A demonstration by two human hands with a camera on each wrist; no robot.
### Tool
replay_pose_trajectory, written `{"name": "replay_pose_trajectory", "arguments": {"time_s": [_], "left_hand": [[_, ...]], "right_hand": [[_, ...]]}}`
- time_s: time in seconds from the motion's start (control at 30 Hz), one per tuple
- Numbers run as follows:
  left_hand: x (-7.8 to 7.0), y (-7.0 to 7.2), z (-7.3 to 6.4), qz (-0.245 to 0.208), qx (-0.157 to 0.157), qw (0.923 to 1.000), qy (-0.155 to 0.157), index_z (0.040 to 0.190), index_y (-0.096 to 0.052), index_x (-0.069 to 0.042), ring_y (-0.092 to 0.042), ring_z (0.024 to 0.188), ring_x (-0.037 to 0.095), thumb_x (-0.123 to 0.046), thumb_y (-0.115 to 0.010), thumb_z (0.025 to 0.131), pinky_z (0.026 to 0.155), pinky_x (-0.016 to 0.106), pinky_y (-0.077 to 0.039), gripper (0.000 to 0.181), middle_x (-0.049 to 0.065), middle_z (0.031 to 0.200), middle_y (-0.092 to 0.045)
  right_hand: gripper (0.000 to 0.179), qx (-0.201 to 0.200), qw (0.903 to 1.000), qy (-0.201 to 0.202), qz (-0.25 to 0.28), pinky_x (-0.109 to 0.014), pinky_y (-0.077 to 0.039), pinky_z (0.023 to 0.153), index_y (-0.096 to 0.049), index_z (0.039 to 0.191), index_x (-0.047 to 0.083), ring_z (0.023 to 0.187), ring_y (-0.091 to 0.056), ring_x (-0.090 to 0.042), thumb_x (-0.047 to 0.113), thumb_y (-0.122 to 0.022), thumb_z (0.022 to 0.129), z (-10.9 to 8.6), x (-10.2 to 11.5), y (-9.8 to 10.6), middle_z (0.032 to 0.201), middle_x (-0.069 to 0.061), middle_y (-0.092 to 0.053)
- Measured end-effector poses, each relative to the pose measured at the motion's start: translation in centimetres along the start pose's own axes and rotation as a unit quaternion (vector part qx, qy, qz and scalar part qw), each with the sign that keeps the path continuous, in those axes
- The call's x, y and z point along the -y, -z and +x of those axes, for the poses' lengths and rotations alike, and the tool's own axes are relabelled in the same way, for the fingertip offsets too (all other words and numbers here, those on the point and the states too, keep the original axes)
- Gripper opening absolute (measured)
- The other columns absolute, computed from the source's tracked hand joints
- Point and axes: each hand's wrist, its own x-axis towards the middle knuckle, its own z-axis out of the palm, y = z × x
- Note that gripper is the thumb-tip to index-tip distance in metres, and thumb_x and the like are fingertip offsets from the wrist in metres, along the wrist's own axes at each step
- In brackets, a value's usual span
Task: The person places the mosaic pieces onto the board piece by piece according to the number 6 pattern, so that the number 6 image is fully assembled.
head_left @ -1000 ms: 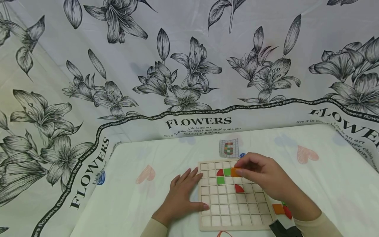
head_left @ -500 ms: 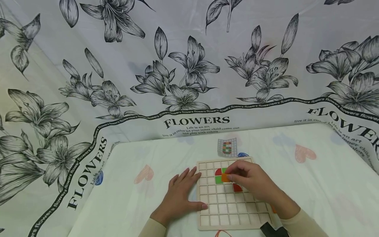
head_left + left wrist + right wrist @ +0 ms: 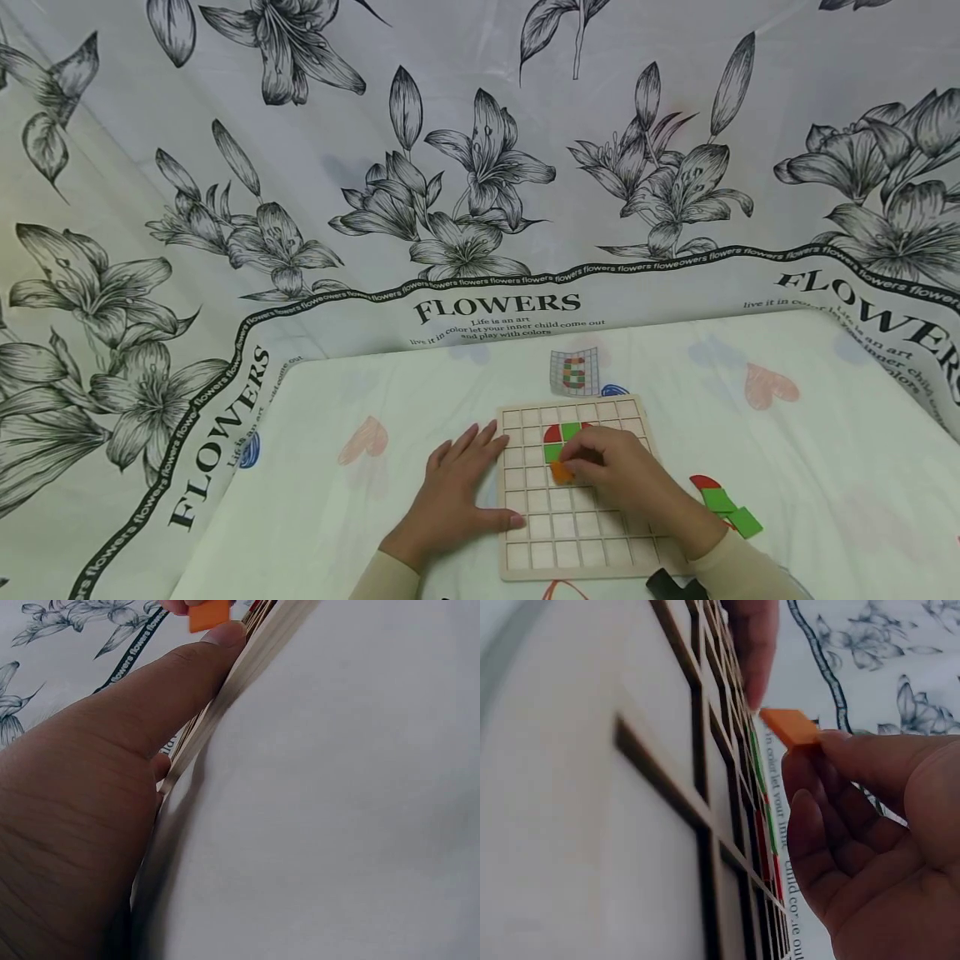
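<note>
My right hand [image 3: 626,475] pinches an orange square tile [image 3: 561,472] between thumb and fingers, over a wooden grid board [image 3: 536,550]. In the right wrist view the orange tile [image 3: 791,726] is tilted and clear of the grid. Green tiles [image 3: 553,452] and a red quarter-round tile [image 3: 552,433] sit in cells near the board's far side; part of this group is hidden behind the right hand. My left hand [image 3: 457,492] rests along the board's left edge, fingers spread and thumb [image 3: 225,637] over the rim.
Green and red loose tiles [image 3: 720,502] lie on the cloth right of the board. Behind the board lies a small gridded picture card [image 3: 574,372] with a coloured pattern. A black object [image 3: 675,586] shows by the right sleeve. A flower-printed curtain [image 3: 480,183] hangs at the back.
My right hand has carried the orange tile left and nearer along the board, from the far row to below the left green tile. The loose tiles at right came into view. The left hand stays put.
</note>
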Motion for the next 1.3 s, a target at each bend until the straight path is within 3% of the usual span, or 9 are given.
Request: {"name": "replay_pose_trajectory", "arguments": {"time_s": [0.47, 0.87, 1.13, 1.3], "left_hand": [[-0.11, 0.07, -0.08, -0.004, -0.008, 1.0000, -0.002, 0.170, -0.043, -0.029, -0.015, 0.164, 0.019, -0.089, -0.071, 0.079, 0.125, 0.061, -0.012, 0.112, -0.012, 0.177, -0.026], [0.01, -0.07, -0.07, -0.004, -0.010, 0.9999, -0.005, 0.170, -0.043, -0.029, -0.014, 0.164, 0.019, -0.090, -0.069, 0.080, 0.125, 0.062, -0.012, 0.112, -0.012, 0.177, -0.026], [-0.15, 0.06, -0.17, 0.001, -0.015, 0.9998, -0.011, 0.169, -0.044, -0.028, -0.015, 0.164, 0.021, -0.089, -0.070, 0.080, 0.125, 0.062, -0.012, 0.111, -0.011, 0.177, -0.026], [-0.15, 0.01, -0.13, 0.000, -0.020, 0.9997, -0.013, 0.169, -0.044, -0.027, -0.016, 0.164, 0.021, -0.089, -0.071, 0.080, 0.125, 0.062, -0.012, 0.112, -0.010, 0.177, -0.026]], "right_hand": [[0.010, -0.004, 0.9987, 0.020, -0.047, -0.032, -0.057, 0.082, -0.079, 0.101, 0.022, 0.091, -0.062, -0.006, 0.013, -0.079, 0.102, -0.22, -0.20, -0.99, 0.100, 0.017, -0.067], [0.010, 0.018, 0.9991, 0.010, -0.036, -0.036, -0.057, 0.087, -0.080, 0.107, 0.023, 0.098, -0.065, -0.009, 0.016, -0.073, 0.107, -0.25, -0.03, -0.93, 0.108, 0.014, -0.071], [0.010, 0.027, 0.9994, -0.010, -0.021, -0.033, -0.054, 0.082, -0.079, 0.110, 0.022, 0.091, -0.062, -0.010, 0.022, -0.069, 0.110, -0.18, 0.01, -0.93, 0.106, 0.012, -0.070], [0.019, 0.024, 0.9996, -0.018, 0.002, -0.035, -0.053, 0.081, -0.077, 0.114, 0.020, 0.091, -0.061, -0.013, 0.031, -0.062, 0.114, -0.14, 0.00, -0.65, 0.102, 0.010, -0.069]]}}
